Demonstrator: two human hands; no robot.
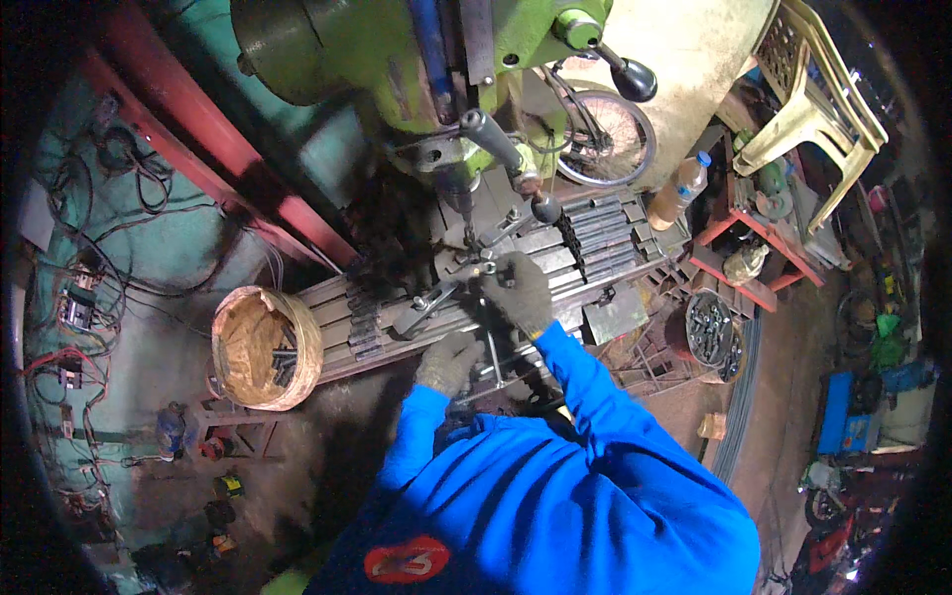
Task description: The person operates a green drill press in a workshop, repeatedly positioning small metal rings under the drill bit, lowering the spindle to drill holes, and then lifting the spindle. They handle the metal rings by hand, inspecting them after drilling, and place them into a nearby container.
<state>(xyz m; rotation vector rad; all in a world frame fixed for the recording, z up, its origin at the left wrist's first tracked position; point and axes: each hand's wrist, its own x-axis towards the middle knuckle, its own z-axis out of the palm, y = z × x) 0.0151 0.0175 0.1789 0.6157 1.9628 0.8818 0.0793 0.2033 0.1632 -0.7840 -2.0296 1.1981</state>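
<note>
Head view: the grey-gloved right hand (518,290) is closed, fingers wrapped, on a dull steel clamp bar (441,295) lying on the slotted steel counter (595,238) under the green drill press (397,50). The grey-gloved left hand (448,362) rests at the counter's near edge; its grip cannot be told. The bar is judged heavy, rigid and probably oily; a mid-length hold suits it.

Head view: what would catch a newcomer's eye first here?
The big green drill press fills the top centre, over a slotted steel table. Below it, two grey-gloved hands in bright blue sleeves, the left hand and the right hand, grip metal clamp parts. A round woven basket sits at left.
</note>
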